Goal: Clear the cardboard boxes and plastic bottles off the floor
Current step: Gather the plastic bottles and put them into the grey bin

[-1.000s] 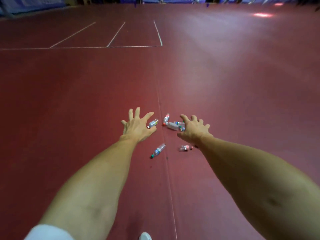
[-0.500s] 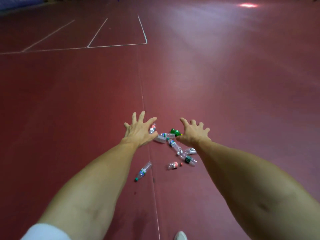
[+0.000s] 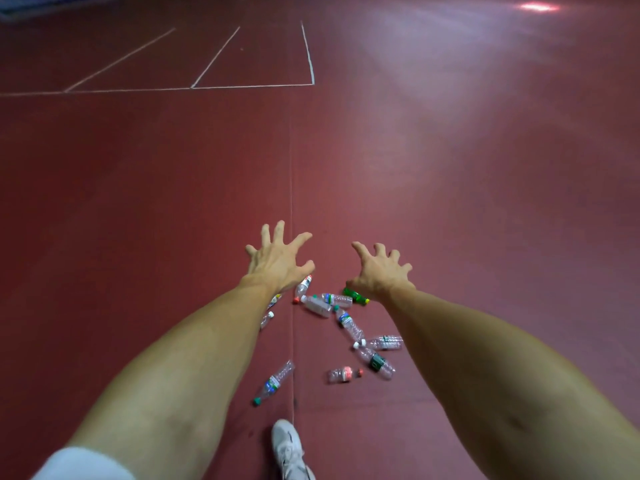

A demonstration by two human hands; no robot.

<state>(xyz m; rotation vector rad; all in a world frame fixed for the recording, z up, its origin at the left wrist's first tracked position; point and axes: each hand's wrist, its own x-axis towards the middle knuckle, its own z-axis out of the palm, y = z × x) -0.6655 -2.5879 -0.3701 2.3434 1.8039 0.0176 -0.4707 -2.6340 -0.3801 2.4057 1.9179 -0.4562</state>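
Floor: we see a dark red sports floor (image 3: 138, 202) with white court lines (image 3: 252, 86) far ahead and a thin seam running toward us.
Plastic bottles (image 3: 349, 322): all lie flat on the floor, scattered between and beneath our forearms, mostly right of the seam.
Teal-capped bottle (image 3: 273, 382): long axis diagonal, cap toward us and to the left, beside the seam.
Red-labelled bottle (image 3: 343, 374): lies crosswise, cap pointing right.
Green bottle (image 3: 355, 296): crosswise, partly hidden under our right wrist.
Hands: our left hand (image 3: 277, 259) and right hand (image 3: 379, 271) are splayed wide, grasping nothing.
White shoe (image 3: 289, 448): at the bottom edge, on the seam.
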